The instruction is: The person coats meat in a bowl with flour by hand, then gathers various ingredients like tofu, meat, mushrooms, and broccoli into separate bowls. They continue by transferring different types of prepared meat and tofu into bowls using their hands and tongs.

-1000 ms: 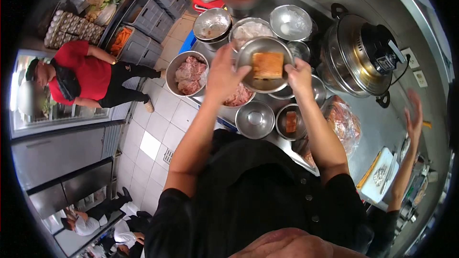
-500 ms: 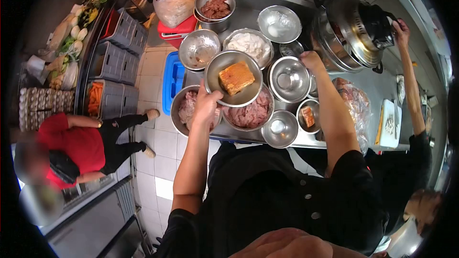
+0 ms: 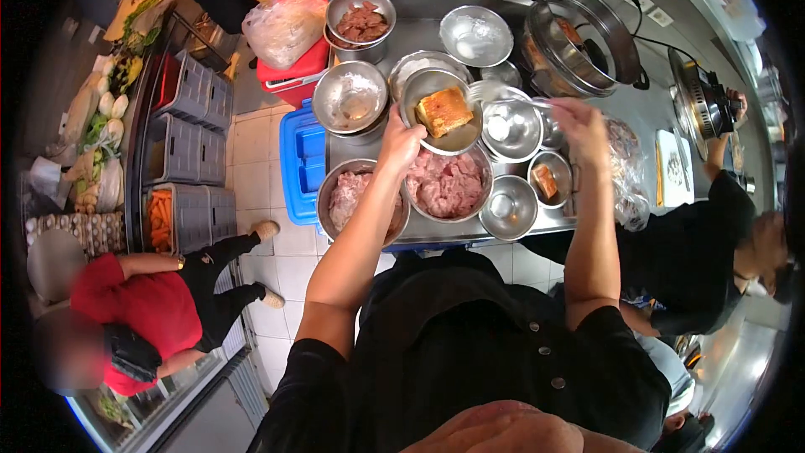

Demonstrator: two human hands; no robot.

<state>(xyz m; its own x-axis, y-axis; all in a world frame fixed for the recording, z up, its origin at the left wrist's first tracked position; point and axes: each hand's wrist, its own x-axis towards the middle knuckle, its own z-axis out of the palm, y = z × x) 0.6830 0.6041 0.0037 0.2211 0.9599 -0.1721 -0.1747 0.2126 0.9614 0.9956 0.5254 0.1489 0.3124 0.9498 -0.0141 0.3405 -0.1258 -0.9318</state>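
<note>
One browned slab (image 3: 446, 107) lay in one metal bowl (image 3: 471, 127), held up above the steel table (image 3: 413, 38). The bowl's near left side was gripped by the left hand (image 3: 402, 143), the fingers beneath hidden. What looked like a fork (image 3: 535, 102) had just been brought over the bowl's right side, its handle pinched in the blurred right hand (image 3: 581, 124), so the slab seemed within reach. One smaller browned piece (image 3: 545, 180) was seen to the near right, and two bowls of pink meat (image 3: 449, 187) nearer. At the right, one lid (image 3: 685, 101) had been lifted from one pot (image 3: 622, 50) by a co-worker's hand (image 3: 738, 109), leaving it open.
</note>
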